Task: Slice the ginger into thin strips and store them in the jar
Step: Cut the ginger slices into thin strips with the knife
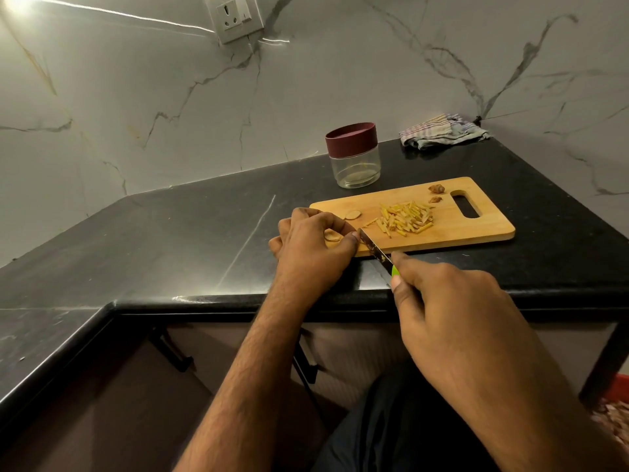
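Cutting ginger on a dark desk (170, 240)

Marble wall (136, 97) stood behind. Left grip (311, 241) pinched a ginger slice (332, 236); right grip (452, 308) clamped the knife (376, 249) on the board (476, 229).

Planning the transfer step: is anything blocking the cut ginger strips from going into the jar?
Yes: the maroon screw lid is on the clear glass jar, closing its mouth. Nothing visible lies between the yellow ginger strips and the jar.
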